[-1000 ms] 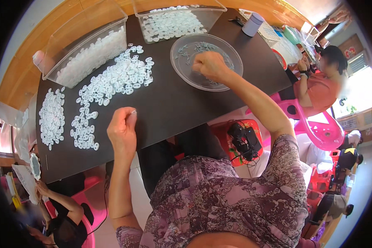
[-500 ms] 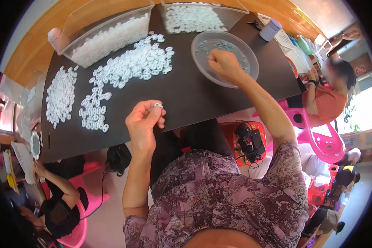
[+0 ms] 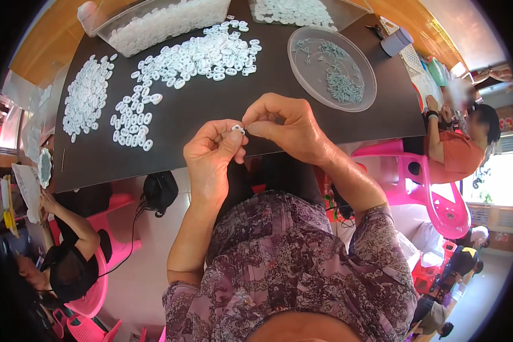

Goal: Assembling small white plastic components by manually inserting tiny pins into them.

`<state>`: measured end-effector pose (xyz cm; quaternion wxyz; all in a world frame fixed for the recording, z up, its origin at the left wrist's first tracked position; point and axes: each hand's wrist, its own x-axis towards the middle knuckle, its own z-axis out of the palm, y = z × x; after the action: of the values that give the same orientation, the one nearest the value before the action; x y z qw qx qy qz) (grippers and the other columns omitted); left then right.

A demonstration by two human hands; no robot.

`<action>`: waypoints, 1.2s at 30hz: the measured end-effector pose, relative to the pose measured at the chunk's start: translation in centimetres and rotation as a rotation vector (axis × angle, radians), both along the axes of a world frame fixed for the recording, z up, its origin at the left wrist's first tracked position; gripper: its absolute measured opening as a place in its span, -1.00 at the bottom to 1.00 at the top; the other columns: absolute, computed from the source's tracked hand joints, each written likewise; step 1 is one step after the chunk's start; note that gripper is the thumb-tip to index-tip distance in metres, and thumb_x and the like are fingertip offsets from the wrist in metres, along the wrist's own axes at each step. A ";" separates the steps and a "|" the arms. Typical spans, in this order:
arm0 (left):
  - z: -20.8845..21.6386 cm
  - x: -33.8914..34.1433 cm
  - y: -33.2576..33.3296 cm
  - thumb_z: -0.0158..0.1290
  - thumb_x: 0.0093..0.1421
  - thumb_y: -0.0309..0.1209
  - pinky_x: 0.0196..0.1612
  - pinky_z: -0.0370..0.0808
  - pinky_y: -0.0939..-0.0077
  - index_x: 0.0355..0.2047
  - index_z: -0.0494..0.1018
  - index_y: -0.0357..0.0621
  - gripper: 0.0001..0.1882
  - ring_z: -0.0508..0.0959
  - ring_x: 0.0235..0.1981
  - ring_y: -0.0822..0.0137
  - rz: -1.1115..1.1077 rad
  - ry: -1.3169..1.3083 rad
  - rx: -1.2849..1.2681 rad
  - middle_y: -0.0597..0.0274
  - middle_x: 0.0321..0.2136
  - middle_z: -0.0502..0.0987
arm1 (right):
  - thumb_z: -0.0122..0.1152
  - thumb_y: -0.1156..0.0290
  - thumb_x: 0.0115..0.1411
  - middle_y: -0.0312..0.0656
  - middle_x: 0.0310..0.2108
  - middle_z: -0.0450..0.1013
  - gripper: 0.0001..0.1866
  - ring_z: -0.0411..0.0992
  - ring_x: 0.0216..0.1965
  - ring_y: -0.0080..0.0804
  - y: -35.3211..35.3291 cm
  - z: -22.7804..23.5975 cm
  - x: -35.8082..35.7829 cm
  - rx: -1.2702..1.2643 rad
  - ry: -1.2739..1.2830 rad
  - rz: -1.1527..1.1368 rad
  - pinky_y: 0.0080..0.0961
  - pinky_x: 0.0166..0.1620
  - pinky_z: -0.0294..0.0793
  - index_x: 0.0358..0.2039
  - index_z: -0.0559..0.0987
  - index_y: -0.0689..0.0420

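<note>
Between thumb and fingers, my left hand [image 3: 214,154] pinches a small white oval plastic piece [image 3: 239,129] near the table's front edge. My right hand [image 3: 288,125] is closed in a pinch right beside that piece; whatever its fingertips hold is too small to make out. To the right, a round clear plastic tray [image 3: 308,74] carries many small grey-green pins [image 3: 345,85]. A large heap of white oval pieces with two holes [image 3: 202,54] spreads beyond my left hand. A looser group of the same pieces [image 3: 132,128] lies to its left, and another pile [image 3: 88,97] sits farther left.
Two clear bins [image 3: 168,25] of white pieces stand along the far side. A grey cylindrical container [image 3: 396,43] is at the far right of the dark table [image 3: 211,102]. People sit on pink chairs [image 3: 447,211] at both sides. A thin needle-like rod [image 3: 62,161] lies at the left edge.
My right hand has come out of the round tray and moved left and nearer, up to the white piece in my left hand. The view has shifted slightly.
</note>
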<state>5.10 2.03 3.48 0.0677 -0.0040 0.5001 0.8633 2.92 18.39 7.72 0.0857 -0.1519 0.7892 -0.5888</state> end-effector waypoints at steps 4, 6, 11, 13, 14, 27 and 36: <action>0.1 0.4 0.3 0.07 0.12 -0.54 -0.57 0.32 0.67 -0.38 0.46 -0.36 -0.90 0.40 -0.63 0.49 0.033 0.026 -0.051 0.20 -0.55 0.49 | 0.20 0.57 0.05 -0.34 -0.43 0.44 -0.90 0.37 -0.38 -0.72 0.0 -1.2 0.3 -0.121 -0.024 -0.037 -0.72 -0.29 0.37 -0.38 0.51 0.24; 0.0 0.6 0.4 0.08 0.12 -0.53 -0.56 0.33 0.69 -0.37 0.47 -0.35 -0.89 0.40 -0.62 0.50 0.041 0.026 -0.062 0.21 -0.55 0.49 | 0.21 0.55 0.05 -0.34 -0.44 0.44 -0.87 0.38 -0.39 -0.71 0.0 -1.0 0.5 -0.074 0.007 -0.057 -0.71 -0.29 0.39 -0.36 0.50 0.24; -0.2 0.9 0.3 0.10 0.12 -0.50 -0.55 0.33 0.71 -0.37 0.47 -0.34 -0.87 0.40 -0.61 0.53 0.057 0.034 -0.095 0.24 -0.55 0.49 | 0.21 0.55 0.04 -0.35 -0.45 0.44 -0.88 0.38 -0.39 -0.72 -0.3 -1.2 0.7 -0.080 -0.006 -0.070 -0.72 -0.29 0.39 -0.37 0.50 0.24; -0.3 1.0 0.2 0.08 0.14 -0.50 -0.51 0.32 0.76 -0.33 0.46 -0.32 -0.87 0.38 -0.57 0.58 0.024 0.031 -0.083 0.30 -0.52 0.47 | 0.21 0.55 0.04 -0.35 -0.45 0.44 -0.88 0.37 -0.40 -0.72 -0.4 -1.1 0.7 -0.070 -0.002 -0.080 -0.72 -0.30 0.38 -0.37 0.50 0.24; -0.3 0.9 0.1 0.08 0.14 -0.50 -0.51 0.32 0.76 -0.33 0.46 -0.32 -0.87 0.38 -0.57 0.58 0.024 0.030 -0.082 0.30 -0.52 0.47 | 0.22 0.55 0.04 -0.35 -0.45 0.44 -0.88 0.37 -0.40 -0.72 -0.4 -1.1 0.7 -0.067 -0.004 -0.075 -0.72 -0.30 0.38 -0.38 0.50 0.24; -0.5 0.9 -0.1 0.08 0.13 -0.51 -0.53 0.33 0.75 -0.35 0.47 -0.34 -0.88 0.39 -0.59 0.56 0.030 0.027 -0.091 0.27 -0.53 0.49 | 0.23 0.54 0.02 -0.37 -0.46 0.43 -0.88 0.35 -0.41 -0.73 -0.6 -1.5 0.6 -0.052 -0.012 -0.072 -0.72 -0.31 0.36 -0.39 0.51 0.23; -1.7 1.5 0.6 0.06 0.14 -0.51 -0.53 0.30 0.78 -0.35 0.47 -0.35 -0.88 0.36 -0.59 0.60 0.164 0.204 -0.380 0.31 -0.54 0.47 | 0.22 0.55 0.02 -0.37 -0.47 0.43 -0.89 0.35 -0.42 -0.74 -1.1 -2.0 0.9 -0.035 -0.029 -0.101 -0.74 -0.33 0.36 -0.40 0.51 0.23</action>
<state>6.59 2.61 1.81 -0.0556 0.0298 0.6559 0.7522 3.79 17.29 5.70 0.0649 -0.1047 0.7841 -0.6083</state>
